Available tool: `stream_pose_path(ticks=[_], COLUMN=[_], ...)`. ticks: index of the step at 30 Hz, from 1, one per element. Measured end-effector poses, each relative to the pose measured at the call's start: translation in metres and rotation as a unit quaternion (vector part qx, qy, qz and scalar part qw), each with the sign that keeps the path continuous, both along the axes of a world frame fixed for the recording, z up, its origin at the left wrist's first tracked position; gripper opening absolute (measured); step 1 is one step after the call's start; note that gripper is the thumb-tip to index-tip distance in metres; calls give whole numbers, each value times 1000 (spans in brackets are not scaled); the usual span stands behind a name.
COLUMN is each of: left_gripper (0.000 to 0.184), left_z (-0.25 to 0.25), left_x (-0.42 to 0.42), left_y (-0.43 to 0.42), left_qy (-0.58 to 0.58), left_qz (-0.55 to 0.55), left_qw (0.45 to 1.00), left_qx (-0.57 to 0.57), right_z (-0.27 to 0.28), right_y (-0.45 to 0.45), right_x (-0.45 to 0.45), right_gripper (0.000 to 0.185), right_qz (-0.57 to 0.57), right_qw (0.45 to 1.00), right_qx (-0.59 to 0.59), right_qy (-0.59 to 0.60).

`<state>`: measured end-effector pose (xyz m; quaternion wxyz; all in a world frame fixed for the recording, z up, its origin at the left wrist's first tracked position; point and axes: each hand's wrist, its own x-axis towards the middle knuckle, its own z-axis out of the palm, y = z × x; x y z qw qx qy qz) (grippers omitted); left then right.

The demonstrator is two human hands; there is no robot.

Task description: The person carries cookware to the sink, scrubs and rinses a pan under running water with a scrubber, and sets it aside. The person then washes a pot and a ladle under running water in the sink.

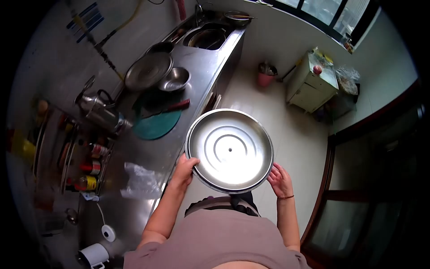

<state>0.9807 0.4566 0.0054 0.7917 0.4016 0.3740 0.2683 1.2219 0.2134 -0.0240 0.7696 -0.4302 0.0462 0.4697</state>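
A large round metal lid or pan, shiny with concentric rings and a small dark spot at its middle, is held in front of my body. At its lower left rim my left hand grips it, the thumb over the edge. Against the right rim rests my right hand, its fingers spread along the side and partly behind the edge. Left of the metal piece, a knife with a red handle lies on a green round board on the steel counter.
Near the wall stand a metal bowl, a large round lid, a kettle and a bottle rack. A plastic bag lies on the counter. Beyond are a sink, a pink bin and a cabinet.
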Motion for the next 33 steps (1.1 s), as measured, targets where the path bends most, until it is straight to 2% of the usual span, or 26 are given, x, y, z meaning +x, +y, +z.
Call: stream_pose_path(ticks=[5,7,15,19,23,28,33], left_gripper=[38,39,35,36,37,36,29], left_z=[-23,-27,-16,-15,-40,-30,-49], left_x=[83,114,191,225,252,300,326], left_y=[55,72,137,184,246,318,375], left_qy=[10,8,28,-10,-9,13,13], left_qz=[72,148,322,354,362,379,411], left_qw=[997,989,946,935,931,923,910], left_qx=[-9,-28,-22,-35,-50,-59,-48], right_z=[-37,-45,-9,-11,-14,-20,-35], right_y=[40,69,263,356,418,480,542], right_x=[133,188,312,337,363,421,473], right_gripper=[32,33,30,28,26,25,24], right_qz=[11,28,178,230,259,247,236], right_qw=[997,995,979,971,963,964,963], right_qx=[-69,-78,-98,-72,-72,-98,-125], right_qy=[27,54,-3,-10,-3,8,18])
